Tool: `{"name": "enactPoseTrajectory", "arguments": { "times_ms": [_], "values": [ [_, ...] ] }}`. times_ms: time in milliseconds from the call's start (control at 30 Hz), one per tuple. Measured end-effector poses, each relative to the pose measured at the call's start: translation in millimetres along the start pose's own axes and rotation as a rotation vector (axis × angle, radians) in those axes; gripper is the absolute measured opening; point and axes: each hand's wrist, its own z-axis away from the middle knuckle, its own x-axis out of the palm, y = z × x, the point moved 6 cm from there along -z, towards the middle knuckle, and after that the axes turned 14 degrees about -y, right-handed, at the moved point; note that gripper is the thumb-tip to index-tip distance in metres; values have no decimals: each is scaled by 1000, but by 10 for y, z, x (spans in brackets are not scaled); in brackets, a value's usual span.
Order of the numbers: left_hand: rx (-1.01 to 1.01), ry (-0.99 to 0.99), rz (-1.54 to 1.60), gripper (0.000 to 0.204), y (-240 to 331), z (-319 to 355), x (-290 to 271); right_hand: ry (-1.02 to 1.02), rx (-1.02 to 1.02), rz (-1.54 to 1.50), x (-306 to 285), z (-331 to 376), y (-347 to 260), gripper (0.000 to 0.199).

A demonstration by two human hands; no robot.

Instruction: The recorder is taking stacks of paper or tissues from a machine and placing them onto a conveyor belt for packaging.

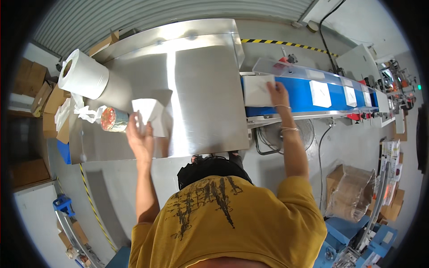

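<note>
My left hand (pixel 139 136) holds a white folded sheet (pixel 149 114) above the steel table (pixel 201 89), next to a clear-wrapped roll with a red and orange end (pixel 111 119). My right hand (pixel 279 93) rests on a white sheet (pixel 257 89) lying at the near end of the blue conveyor belt (pixel 299 96). More white sheets (pixel 321 94) ride along the belt to the right, spaced apart.
A large white paper roll (pixel 84 73) stands at the table's left end, with crumpled white wrap (pixel 87 114) beside it. Cardboard boxes (pixel 42 94) stack at the left. A fan (pixel 308 131) sits under the conveyor. Bagged cartons (pixel 351 192) lie at lower right.
</note>
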Motion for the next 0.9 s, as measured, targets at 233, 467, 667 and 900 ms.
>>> {"name": "enactPoseTrajectory", "arguments": {
  "times_ms": [233, 467, 667, 900],
  "values": [
    [121, -110, 103, 51, 1026, 523, 686, 330, 177, 848, -969, -45, 72, 76],
    [148, -101, -12, 51, 1198, 552, 778, -312, -691, 48, 288, 643, -1208, 43],
    [169, -59, -72, 49, 1217, 591, 775, -797, -630, -210, 975, 920, -1621, 50],
    [185, -49, -116, 47, 1194, 651, 808, -1094, -556, -271, 1275, 925, -1668, 46]
  ]
}}
